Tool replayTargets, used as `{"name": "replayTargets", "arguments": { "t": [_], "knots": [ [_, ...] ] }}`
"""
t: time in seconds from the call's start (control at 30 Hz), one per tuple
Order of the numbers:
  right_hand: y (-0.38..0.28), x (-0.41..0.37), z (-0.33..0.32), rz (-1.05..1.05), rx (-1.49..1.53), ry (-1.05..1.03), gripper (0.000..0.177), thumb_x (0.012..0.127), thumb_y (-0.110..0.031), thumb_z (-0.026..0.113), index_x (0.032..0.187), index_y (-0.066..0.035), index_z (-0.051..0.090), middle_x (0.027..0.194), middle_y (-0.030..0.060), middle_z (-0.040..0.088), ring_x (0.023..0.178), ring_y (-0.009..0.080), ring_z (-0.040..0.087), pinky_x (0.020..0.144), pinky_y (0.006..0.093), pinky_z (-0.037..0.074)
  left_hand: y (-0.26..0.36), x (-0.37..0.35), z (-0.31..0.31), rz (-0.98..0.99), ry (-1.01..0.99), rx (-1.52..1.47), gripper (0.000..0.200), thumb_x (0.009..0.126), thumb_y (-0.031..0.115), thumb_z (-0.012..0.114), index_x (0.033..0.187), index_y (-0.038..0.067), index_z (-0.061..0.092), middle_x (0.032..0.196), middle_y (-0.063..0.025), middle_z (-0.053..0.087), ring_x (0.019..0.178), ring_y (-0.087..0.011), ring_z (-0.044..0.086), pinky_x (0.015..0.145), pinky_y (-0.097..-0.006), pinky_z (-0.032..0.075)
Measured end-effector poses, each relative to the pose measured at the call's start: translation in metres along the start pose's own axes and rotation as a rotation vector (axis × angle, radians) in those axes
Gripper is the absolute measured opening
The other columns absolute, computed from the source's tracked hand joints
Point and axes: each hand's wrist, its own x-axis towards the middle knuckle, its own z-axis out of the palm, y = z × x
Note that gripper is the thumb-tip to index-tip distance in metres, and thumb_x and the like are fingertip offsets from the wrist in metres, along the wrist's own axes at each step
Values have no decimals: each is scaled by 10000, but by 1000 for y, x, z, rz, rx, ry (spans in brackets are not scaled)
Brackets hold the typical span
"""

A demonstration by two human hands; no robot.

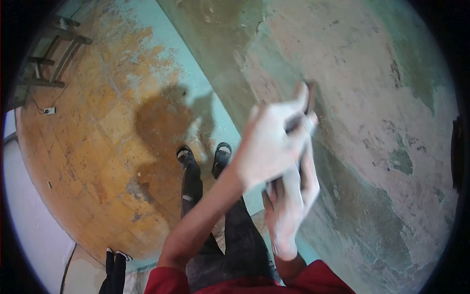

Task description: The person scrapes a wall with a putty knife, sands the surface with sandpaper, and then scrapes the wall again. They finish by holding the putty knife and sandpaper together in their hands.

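My left hand (271,142), a little blurred, is raised in front of the wall with its fingers closed. A narrow flat brown strip (311,97) shows on edge at its fingertips, close to the wall. Just below, my right hand (291,201) is closed too, its fingers pointing up and partly covered by the left hand. A dark patch shows between the right thumb and fingers, and I cannot tell what it belongs to. The wall (352,98) has pinkish plaster areas and grey-green patches.
The worn orange floor (98,161) carries whitish smears and a pale blue-grey strip (200,78) along the wall. Wooden furniture (63,54) stands at upper left, near a white socket box (49,110) with a cord. Another person's legs (115,272) show at lower left.
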Motion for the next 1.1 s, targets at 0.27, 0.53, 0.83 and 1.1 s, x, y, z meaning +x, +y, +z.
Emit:
{"name": "replayTargets", "arguments": {
  "t": [0.27,0.53,0.83,1.1],
  "knots": [
    [3,-1,4,-25,104,33,606,1012,-127,538,1535,30,275,932,30,636,504,16,417,445,209,332,1,3,-1,-29,-43,36,529,941,124,641,1380,-117,471,707,-71,598,701,-54,498,613,-265,477],
    [-9,14,9,21,61,-45,602,1018,-130,530,1541,19,273,883,3,617,528,13,424,459,205,334,-3,19,-8,127,59,121,474,974,129,616,1363,-113,494,760,-22,593,717,-29,469,647,-231,480],
    [4,29,13,-41,44,17,564,987,-150,586,1482,40,395,788,-27,571,533,9,417,457,198,314,4,21,-13,135,64,147,434,966,193,648,1290,-85,571,666,-37,549,668,-31,460,540,-250,438],
    [-8,23,9,-1,51,-40,613,1000,-140,542,1529,38,287,921,-6,593,530,15,429,459,193,330,-2,23,-8,88,45,2,481,973,137,623,1376,-93,493,739,6,554,719,-21,458,594,-214,447]
  ]
}}
